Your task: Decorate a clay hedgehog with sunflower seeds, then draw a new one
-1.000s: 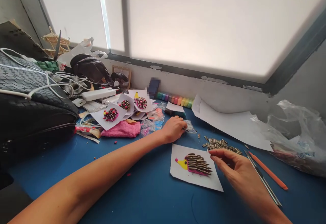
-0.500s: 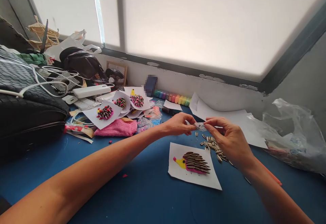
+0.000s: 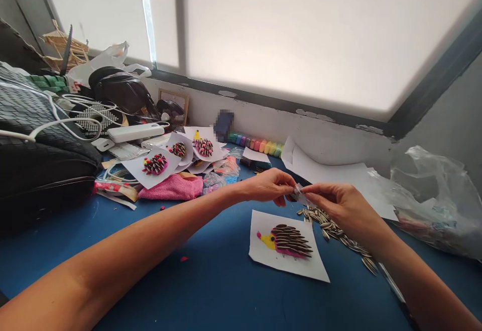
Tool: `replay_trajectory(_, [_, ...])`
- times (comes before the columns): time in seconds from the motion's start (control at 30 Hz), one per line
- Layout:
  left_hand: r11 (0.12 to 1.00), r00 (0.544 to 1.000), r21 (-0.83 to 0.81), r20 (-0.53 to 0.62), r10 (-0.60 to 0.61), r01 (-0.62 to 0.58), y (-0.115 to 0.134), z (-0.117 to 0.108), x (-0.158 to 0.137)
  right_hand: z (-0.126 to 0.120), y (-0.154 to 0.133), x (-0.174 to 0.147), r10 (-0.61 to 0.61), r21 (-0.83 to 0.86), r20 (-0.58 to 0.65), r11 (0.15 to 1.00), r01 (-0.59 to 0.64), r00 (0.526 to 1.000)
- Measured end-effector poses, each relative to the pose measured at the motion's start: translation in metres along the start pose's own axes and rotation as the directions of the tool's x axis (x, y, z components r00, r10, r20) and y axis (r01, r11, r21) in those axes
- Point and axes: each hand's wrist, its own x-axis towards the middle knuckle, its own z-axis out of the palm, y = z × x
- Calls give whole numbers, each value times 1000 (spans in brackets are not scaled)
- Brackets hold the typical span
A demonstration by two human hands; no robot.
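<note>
Left hand (image 3: 274,185) and right hand (image 3: 339,203) are pinching a small, crumpled, clear plastic packet (image 3: 300,195) over the blue surface (image 3: 211,270), beside striped sunflower seeds (image 3: 320,220). Risk: thin film tearing suddenly could be jerking a hand into the seeds, scattering them onto the white paper hedgehog card (image 3: 289,243). Counting: one packet, one near card, three similar cards (image 3: 154,165) showing clearly leftward; seeds are overlapping, uncountable.
</note>
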Motion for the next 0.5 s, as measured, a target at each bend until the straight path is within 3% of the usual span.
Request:
replay_trajectory(0.27, [998,1000,-64,-20,-5,3,4,3,-1,2,-2,-2,2,74,18,997,-3,1000])
replay_trajectory(0.5, [980,999,-198,48,-13,22,-1,3,-1,8,0,0,-15,75,2,997,15,1000])
